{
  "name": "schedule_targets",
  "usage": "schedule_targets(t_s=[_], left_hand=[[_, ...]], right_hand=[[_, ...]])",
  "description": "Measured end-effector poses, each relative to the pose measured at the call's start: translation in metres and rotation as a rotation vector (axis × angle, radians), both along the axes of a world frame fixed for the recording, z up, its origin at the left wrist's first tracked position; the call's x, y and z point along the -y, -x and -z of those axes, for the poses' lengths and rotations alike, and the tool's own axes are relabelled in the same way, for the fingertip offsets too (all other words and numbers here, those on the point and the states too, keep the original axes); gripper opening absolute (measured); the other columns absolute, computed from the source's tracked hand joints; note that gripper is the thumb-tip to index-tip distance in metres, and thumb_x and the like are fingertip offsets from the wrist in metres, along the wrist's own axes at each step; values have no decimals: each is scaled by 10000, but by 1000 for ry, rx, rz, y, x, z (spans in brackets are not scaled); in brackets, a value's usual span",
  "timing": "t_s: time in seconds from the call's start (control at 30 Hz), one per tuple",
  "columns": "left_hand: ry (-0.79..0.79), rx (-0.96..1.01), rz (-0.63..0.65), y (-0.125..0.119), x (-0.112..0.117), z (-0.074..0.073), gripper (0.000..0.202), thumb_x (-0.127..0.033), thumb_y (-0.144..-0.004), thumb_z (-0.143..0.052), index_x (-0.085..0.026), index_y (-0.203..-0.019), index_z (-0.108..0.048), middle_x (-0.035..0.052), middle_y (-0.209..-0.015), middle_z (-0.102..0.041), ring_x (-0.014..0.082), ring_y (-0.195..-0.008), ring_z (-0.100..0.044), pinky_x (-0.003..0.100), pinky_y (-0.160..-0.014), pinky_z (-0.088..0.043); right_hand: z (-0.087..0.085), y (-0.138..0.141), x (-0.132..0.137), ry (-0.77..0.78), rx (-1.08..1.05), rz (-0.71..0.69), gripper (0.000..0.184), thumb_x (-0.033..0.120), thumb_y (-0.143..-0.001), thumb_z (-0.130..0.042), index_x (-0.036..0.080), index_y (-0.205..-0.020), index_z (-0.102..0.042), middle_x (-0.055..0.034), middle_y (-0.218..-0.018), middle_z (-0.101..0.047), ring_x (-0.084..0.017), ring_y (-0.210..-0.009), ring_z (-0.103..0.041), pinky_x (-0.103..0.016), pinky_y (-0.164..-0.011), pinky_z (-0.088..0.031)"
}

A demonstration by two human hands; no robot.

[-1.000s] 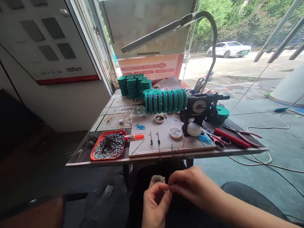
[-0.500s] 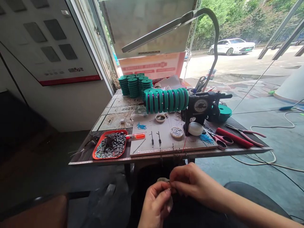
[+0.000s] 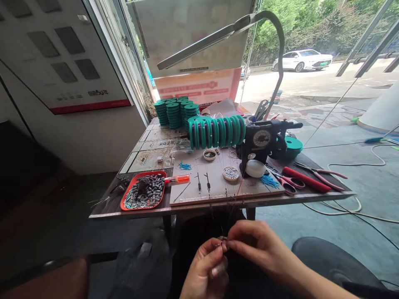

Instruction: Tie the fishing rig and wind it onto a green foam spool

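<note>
Below the table's front edge, over my lap, my left hand [image 3: 207, 270] and my right hand [image 3: 254, 245] meet fingertip to fingertip. Both pinch a tiny dark piece [image 3: 222, 242] on a thin line that runs up toward the table edge; I cannot make out what the piece is. Several thin lines [image 3: 237, 195] hang from the pale work board [image 3: 215, 185] down to my hands.
A red tray [image 3: 144, 191] of small metal parts sits at the front left. A row of green spools [image 3: 216, 132] is mounted on a black winding device [image 3: 262, 141], with more green spools [image 3: 176, 111] stacked behind. Red pliers [image 3: 307, 179], scissors [image 3: 288, 182] and a bead dish [image 3: 230, 173] lie to the right.
My hands have shifted slightly while staying pinched together. The pale scrap seen at my left fingers earlier no longer shows.
</note>
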State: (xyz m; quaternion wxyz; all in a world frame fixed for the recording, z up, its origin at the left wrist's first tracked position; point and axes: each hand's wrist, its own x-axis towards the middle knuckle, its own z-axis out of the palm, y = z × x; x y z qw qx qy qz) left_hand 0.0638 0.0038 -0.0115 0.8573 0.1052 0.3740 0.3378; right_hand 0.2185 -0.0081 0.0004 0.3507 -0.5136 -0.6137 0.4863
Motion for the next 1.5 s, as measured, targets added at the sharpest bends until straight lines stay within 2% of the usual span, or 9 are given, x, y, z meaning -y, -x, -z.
schedule_targets(t_s=[0.2, 0.37, 0.53, 0.73, 0.83, 0.93, 1.13, 1.3, 1.5], left_hand=[[3, 61, -49, -1, 2, 8, 308, -208, -434, -868, -180, -672, -675, -43, -763, -686, -91, -361, -320, 52, -346, -200], [-38, 44, -73, -5, 2, 9, 286, -210, -423, -875, -183, -633, -682, -41, -741, -704, -96, -346, -330, 40, -379, -281], [-45, 35, -57, -8, 2, 9, 327, -223, -385, -890, -159, -611, -663, -42, -695, -692, -71, -335, -371, 67, -373, -280], [-28, -7, -77, -4, 1, 1, 333, -203, -386, -883, -168, -625, -655, -73, -688, -645, -67, -322, -335, 72, -324, -148], [-43, -44, -79, -4, 0, -5, 332, -208, -383, -885, -164, -617, -653, -77, -678, -634, -68, -321, -334, 71, -330, -146], [-54, -78, -75, -6, 0, -6, 348, -225, -365, -892, -157, -602, -646, -77, -653, -627, -67, -322, -339, 74, -342, -141], [-70, -103, -65, -7, -2, 9, 394, -263, -346, -894, -151, -619, -632, -60, -572, -620, -57, -320, -338, 87, -371, -208], [-109, -143, -78, -7, -1, 16, 390, -294, -370, -884, -161, -634, -630, -59, -552, -627, -44, -323, -343, 106, -385, -257], [-156, -185, -96, -9, -1, 11, 388, -309, -368, -883, -147, -613, -631, -59, -459, -576, -31, -327, -350, 109, -385, -273]], right_hand=[[35, 16, 17, 16, -126, 29, 601, 600, -804, -456, 54, -930, -673, -68, -778, -521, 59, -735, -475, 39, -692, -376], [37, 24, 18, 168, -248, 173, 717, 690, -684, -534, 23, -914, -662, -84, -841, -535, 21, -775, -503, 1, -743, -432], [35, 29, 17, 247, -288, 166, 731, 670, -631, -556, -31, -828, -614, -77, -728, -508, 49, -648, -435, 26, -605, -374], [47, 13, 18, 188, -112, 226, 505, 464, -676, -473, -35, -692, -549, -39, -616, -442, 90, -556, -304, 44, -503, -218], [49, 2, 15, 240, -44, 180, 458, 418, -680, -446, -30, -710, -535, -28, -623, -430, 90, -555, -280, 29, -491, -185], [44, 0, 13, 246, -89, 97, 470, 438, -712, -462, -23, -784, -519, -33, -706, -458, 85, -615, -327, 38, -536, -246], [33, 16, 15, 317, -372, -74, 757, 672, -657, -556, 0, -989, -449, -85, -931, -491, 43, -764, -459, -5, -692, -403], [35, 19, 13, 439, -426, -65, 844, 742, -596, -568, 4, -966, -392, -39, -759, -479, 73, -542, -397, -4, -511, -324], [31, 17, 9, 520, -463, -202, 876, 805, -557, -531, 33, -910, -315, 9, -694, -420, 71, -502, -389, -6, -470, -312]])
